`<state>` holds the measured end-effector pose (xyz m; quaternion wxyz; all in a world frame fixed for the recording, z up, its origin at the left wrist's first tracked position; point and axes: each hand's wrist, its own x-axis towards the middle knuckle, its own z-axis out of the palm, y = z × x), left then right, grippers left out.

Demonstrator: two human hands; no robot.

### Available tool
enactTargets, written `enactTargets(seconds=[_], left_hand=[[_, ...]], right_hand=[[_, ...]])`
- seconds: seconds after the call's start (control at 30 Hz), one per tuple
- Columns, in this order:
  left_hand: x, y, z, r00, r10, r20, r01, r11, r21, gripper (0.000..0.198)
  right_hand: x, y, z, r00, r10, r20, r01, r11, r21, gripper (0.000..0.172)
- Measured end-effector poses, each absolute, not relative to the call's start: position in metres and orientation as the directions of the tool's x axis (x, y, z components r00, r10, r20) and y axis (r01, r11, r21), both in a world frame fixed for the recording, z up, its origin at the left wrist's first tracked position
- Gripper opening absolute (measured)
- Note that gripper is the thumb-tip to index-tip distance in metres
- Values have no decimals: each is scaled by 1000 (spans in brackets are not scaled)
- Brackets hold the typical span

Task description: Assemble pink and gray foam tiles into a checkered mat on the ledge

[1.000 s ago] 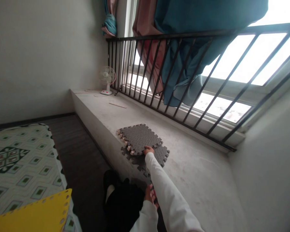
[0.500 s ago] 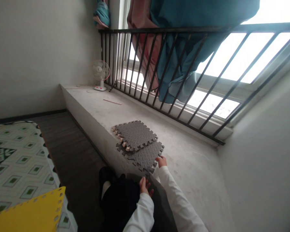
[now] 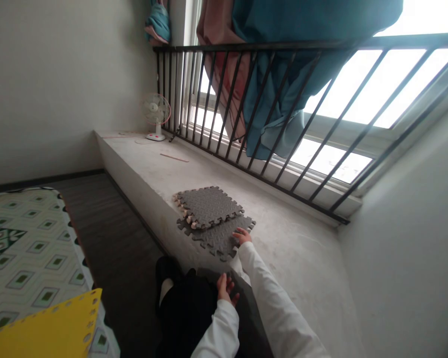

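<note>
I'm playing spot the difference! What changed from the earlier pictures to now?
The right hand moved off the front edge of the upper gray foam mat tile and sideways onto the lower gray foam mat tile. Nothing was picked up. The left hand stayed down near the knee, and the fan stayed put.

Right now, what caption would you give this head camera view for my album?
A white-sleeved hand touches two grey foam floor tiles on a concrete ledge below metal window bars.
</note>
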<state>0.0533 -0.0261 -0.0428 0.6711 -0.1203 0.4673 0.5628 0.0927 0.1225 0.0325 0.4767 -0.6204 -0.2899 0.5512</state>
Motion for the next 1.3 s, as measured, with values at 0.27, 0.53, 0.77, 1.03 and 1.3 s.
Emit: enactTargets(seconds=[0.27, 0.53, 0.77, 1.03, 1.3], left_hand=[[49, -29, -29, -28, 648, -761, -867, 363, 341, 20], [50, -34, -16, -130, 621, -773, -788, 408, 461, 22], [74, -36, -23, -275, 647, -711, -583, 476, 658, 30], [80, -43, -25, -264, 720, -642, -554, 431, 712, 22], [63, -40, -24, -225, 735, -640, -572, 432, 697, 16]], right_hand=[[115, 146, 125, 304, 936, -176, 138, -227, -964, 19], [324, 9, 147, 365, 921, -137, 633, -353, -689, 32], [323, -104, 87, 241, 969, -60, 970, -242, -12, 51], [253, -107, 29, 143, 978, -154, 990, -139, 36, 43], [284, -109, 25, 78, 994, -72, 993, -70, 98, 34]])
